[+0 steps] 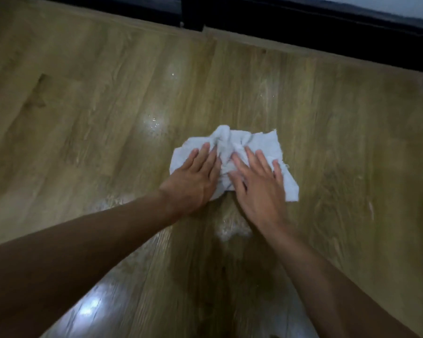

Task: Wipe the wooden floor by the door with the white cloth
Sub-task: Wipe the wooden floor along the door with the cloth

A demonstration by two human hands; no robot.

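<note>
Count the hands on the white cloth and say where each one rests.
2. The left hand presses flat on the left part of the white cloth; the right hand presses flat on its right part. None appears hidden.

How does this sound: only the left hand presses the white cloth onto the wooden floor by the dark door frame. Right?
Not only the left. In the head view the left hand and the right hand both press the white cloth onto the wooden floor by the dark door frame.

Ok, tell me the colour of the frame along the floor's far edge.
Black: the door frame, seen best in the head view.
</note>
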